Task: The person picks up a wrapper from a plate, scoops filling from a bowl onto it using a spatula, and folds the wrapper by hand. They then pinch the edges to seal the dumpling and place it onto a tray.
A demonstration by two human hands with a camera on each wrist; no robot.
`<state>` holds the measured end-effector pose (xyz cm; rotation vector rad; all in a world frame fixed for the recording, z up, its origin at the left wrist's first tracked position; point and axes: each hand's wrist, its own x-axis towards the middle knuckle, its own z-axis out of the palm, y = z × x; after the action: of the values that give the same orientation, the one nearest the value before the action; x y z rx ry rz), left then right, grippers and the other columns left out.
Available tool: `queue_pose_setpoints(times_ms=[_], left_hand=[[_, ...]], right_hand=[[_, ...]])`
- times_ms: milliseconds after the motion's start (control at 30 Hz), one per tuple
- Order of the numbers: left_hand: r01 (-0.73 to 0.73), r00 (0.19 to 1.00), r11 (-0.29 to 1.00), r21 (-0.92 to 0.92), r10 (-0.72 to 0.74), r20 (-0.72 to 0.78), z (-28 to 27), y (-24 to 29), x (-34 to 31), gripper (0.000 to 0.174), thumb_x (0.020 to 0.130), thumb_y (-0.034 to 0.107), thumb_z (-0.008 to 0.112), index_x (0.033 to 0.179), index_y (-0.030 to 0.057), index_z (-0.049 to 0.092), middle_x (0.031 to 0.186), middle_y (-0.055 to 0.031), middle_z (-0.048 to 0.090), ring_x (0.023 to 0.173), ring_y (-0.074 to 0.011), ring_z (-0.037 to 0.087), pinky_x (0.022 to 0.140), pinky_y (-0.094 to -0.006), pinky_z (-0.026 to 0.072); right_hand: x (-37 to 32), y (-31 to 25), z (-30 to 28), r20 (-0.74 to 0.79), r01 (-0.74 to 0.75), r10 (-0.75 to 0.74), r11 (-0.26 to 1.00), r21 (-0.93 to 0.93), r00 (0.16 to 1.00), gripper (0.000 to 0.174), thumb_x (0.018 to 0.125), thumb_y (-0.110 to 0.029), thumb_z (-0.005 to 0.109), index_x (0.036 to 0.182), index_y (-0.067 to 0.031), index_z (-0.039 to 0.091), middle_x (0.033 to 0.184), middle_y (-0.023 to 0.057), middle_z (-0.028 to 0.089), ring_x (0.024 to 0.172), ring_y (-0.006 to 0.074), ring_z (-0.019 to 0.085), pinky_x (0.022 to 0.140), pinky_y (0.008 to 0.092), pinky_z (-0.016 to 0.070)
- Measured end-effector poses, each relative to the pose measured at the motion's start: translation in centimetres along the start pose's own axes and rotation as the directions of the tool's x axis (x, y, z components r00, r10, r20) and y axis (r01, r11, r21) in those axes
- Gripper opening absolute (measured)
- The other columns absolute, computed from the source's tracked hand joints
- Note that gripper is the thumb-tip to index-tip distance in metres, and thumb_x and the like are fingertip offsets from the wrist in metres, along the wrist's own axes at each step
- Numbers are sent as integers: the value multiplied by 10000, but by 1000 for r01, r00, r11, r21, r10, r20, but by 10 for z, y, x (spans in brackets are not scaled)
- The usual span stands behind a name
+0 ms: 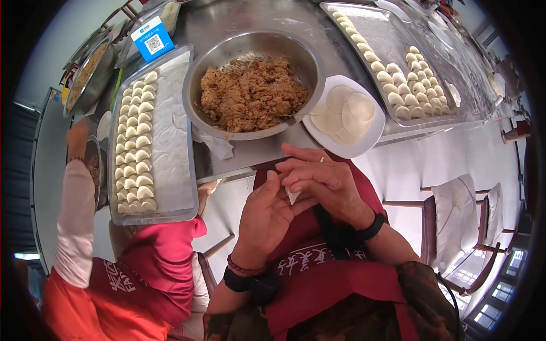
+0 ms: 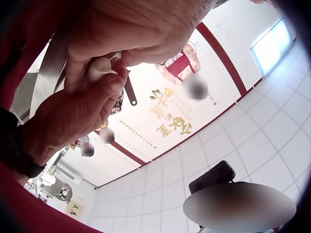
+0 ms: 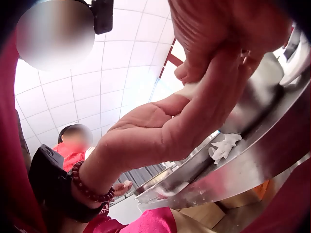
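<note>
Fingers (image 1: 301, 170) of both hands are closed together in front of the person's chest, just below the edge of the surface (image 1: 239, 162). The left hand (image 1: 263, 219) cups from beneath with its thumb pressed in, and the right hand (image 1: 330, 182) curls over the top, so both pinch a small white dumpling (image 1: 293, 196). Only a corner of the dumpling peeks out between them. From the wrist views the dough (image 2: 99, 65) looks pale and smooth, squeezed thin where the fingertips meet. It is likely light, soft and slightly tacky, easy to tear or squash if pressed at the filled middle. The safer hold is along the folded rim, with the belly resting in a cupped palm. On the surface ahead stand a steel bowl (image 1: 310, 62) of brown filling (image 1: 250, 94), a white plate (image 1: 372, 133) of round wrappers (image 1: 344, 111), and a tray (image 1: 170, 142) lined with finished dumplings. Another person in a red apron (image 1: 153, 256) sits at the left.
</note>
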<state>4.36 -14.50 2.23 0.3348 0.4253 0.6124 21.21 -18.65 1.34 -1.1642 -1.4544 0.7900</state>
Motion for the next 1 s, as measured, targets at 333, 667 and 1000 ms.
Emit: queue_pose_setpoints(times_ms=[333, 667, 1000], left_hand=[[-74, 997, 991, -112, 73, -10, 5, -4, 0, 364, 1072, 226, 400, 1313, -31, 491, 1287, -123, 577, 1208, -233, 573, 1088, -455, 458], [-83, 995, 986, -145, 89, 36, -1, -12, 1, 405, 1068, 252, 413, 1361, -22, 458, 1330, -128, 552, 1236, -233, 554, 1113, -440, 430], [-120, 990, 945, -305, 137, 35, -6, -17, 2, 469, 1068, 293, 400, 1416, -23, 416, 1405, -155, 502, 1305, -252, 500, 1142, -450, 391]], right_hand=[[2, -5, 6, -90, 56, -60, 997, -46, 994, 278, 794, -142, 766, 1069, -106, 748, 1191, 72, 704, 1341, 274, 504, 1046, 372, 403], [2, -8, 3, -84, 57, -60, 997, -45, 995, 262, 768, -138, 777, 1027, -107, 756, 1212, 72, 695, 1360, 294, 482, 1058, 391, 398], [3, -3, 9, -236, 158, -161, 987, -33, 958, 238, 756, -93, 778, 993, -109, 768, 1198, 76, 699, 1345, 301, 498, 1060, 388, 420]])
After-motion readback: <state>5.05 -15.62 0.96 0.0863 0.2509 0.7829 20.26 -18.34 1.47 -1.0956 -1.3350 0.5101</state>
